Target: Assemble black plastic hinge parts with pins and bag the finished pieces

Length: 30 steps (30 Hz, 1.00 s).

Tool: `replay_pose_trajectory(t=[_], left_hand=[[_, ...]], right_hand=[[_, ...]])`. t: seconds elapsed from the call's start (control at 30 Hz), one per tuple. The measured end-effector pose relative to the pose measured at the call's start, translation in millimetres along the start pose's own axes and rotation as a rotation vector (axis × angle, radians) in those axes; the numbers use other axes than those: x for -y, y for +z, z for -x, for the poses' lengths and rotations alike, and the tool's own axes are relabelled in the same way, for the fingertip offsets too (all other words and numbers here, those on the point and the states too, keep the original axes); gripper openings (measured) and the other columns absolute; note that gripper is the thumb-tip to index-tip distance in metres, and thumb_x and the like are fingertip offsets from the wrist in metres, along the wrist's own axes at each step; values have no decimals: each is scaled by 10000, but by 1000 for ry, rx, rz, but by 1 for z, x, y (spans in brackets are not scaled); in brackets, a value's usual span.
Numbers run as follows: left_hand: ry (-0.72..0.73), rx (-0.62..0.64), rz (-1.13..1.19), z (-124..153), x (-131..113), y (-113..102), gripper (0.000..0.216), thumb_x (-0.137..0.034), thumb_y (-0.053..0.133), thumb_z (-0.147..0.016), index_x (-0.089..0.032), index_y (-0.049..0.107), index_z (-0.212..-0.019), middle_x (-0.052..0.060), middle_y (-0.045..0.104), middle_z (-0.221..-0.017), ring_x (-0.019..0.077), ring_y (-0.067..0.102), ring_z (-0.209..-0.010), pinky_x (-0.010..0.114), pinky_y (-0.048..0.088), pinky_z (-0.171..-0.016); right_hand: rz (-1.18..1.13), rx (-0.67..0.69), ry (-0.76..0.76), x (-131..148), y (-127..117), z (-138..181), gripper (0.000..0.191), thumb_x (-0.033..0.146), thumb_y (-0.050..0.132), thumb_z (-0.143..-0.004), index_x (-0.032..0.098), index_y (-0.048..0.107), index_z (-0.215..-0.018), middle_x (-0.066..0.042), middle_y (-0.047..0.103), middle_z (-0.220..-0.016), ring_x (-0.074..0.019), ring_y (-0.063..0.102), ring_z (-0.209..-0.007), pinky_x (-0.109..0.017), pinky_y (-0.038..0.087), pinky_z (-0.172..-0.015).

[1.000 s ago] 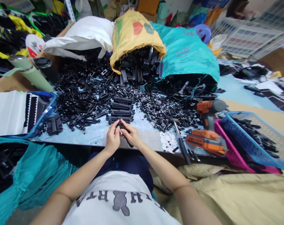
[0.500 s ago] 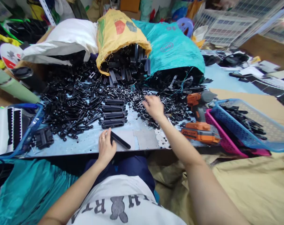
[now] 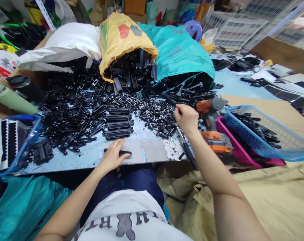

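My left hand (image 3: 113, 154) lies flat, fingers stretched, on a black plastic bar (image 3: 124, 153) at the near edge of the blue table (image 3: 91, 154). My right hand (image 3: 185, 117) hovers further right, fingers curled, over the handle end of a black metal tool (image 3: 185, 149) that lies beside a heap of small black pins (image 3: 158, 117). What the right fingers hold, if anything, is hidden. Several assembled black bars (image 3: 118, 122) are stacked just beyond the left hand.
Yellow (image 3: 122, 36), teal (image 3: 182, 53) and white (image 3: 64, 43) sacks spill black parts (image 3: 69, 110) across the table's back. An orange drill (image 3: 209, 107) and blue (image 3: 264, 134) and pink baskets (image 3: 232, 147) stand right. A blue tray (image 3: 28, 140) and green bottle (image 3: 8, 97) are left.
Both hands were together on the black bar. The right hand then reached to the pin heap and has now shifted right toward the tool; the left hand flattened onto the bar.
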<state>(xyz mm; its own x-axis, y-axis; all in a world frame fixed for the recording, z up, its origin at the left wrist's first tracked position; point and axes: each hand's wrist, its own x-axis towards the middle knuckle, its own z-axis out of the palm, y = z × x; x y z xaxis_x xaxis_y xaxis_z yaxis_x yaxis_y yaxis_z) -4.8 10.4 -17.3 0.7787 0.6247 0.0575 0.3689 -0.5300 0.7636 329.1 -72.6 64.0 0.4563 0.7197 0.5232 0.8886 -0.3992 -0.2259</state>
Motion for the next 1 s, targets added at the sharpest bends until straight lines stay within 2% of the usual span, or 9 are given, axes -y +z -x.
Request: replay_pose_trajectory(t=[0.07, 0.13, 0.23, 0.33, 0.5, 0.6, 0.67, 0.9, 1.0], left_hand=[[-90, -117, 459, -10, -6, -4, 589, -478, 526, -825, -257, 366, -1347, 128, 451, -1313, 236, 538, -1116, 418, 455, -916], [-222, -199, 828, -19, -13, -6, 555, -522, 492, -830, -243, 402, -1301, 112, 543, -1174, 191, 637, -912, 362, 519, -781], [-323, -261, 962, -21, -23, 1, 532, -482, 624, -749, -178, 486, -1164, 14, 605, -759, 130, 620, -573, 277, 518, -580], [-261, -285, 771, -10, -28, 11, 472, -449, 598, -780, -170, 483, -1142, -3, 597, -686, 124, 594, -526, 270, 508, -552], [107, -83, 138, -1, -12, 6, 415, -359, 450, -891, -198, 434, -1272, 117, 541, -1218, 210, 553, -1050, 384, 451, -897], [172, 217, -236, -7, 2, 0, 305, -288, 458, -889, -189, 549, -1163, 92, 609, -1095, 236, 533, -1046, 407, 405, -929], [182, 310, -365, -11, 6, 0, 269, -255, 422, -902, -193, 591, -1102, 80, 621, -1030, 223, 546, -988, 376, 413, -894], [187, 320, -450, -14, 0, 5, 306, -267, 332, -933, -224, 579, -1110, 64, 589, -1006, 198, 534, -967, 333, 398, -855], [219, 303, -438, -11, -2, 4, 361, -476, 440, -874, -221, 551, -1104, 73, 579, -1018, 233, 529, -982, 368, 393, -857]], right_hand=[[-304, -1, -85, 34, -6, 42, 280, 288, 438, -885, 158, 648, -1017, -101, 669, -1025, -192, 620, -932, -333, 482, -830], [-528, 146, -113, 65, -4, 79, 268, 322, 448, -895, 188, 649, -1012, -67, 692, -952, -164, 645, -842, -297, 511, -759], [-568, 483, -231, 96, 4, 109, 282, 374, 493, -884, 193, 638, -1045, -76, 689, -989, -184, 641, -897, -307, 492, -801], [-450, 737, -260, 104, 7, 115, 375, 443, 521, -865, 180, 577, -1126, -94, 673, -1012, -204, 631, -900, -304, 468, -776], [-301, 999, -430, 86, 3, 113, 358, 492, 444, -895, 211, 567, -1078, -63, 672, -928, -182, 630, -805, -245, 407, -666], [-193, 1020, -557, 78, 4, 118, 379, 524, 427, -891, 216, 584, -1044, -61, 664, -917, -187, 624, -807, -243, 377, -655], [-150, 1016, -577, 79, 6, 122, 403, 542, 393, -897, 214, 582, -1037, -58, 661, -894, -183, 622, -792, -240, 362, -642], [-29, 1025, -581, 88, 10, 133, 439, 571, 347, -901, 209, 583, -981, -60, 678, -866, -182, 628, -746, -239, 317, -594], [36, 963, -533, 92, 10, 136, 427, 555, 322, -915, 214, 570, -979, -54, 680, -856, -185, 631, -723, -247, 300, -569]])
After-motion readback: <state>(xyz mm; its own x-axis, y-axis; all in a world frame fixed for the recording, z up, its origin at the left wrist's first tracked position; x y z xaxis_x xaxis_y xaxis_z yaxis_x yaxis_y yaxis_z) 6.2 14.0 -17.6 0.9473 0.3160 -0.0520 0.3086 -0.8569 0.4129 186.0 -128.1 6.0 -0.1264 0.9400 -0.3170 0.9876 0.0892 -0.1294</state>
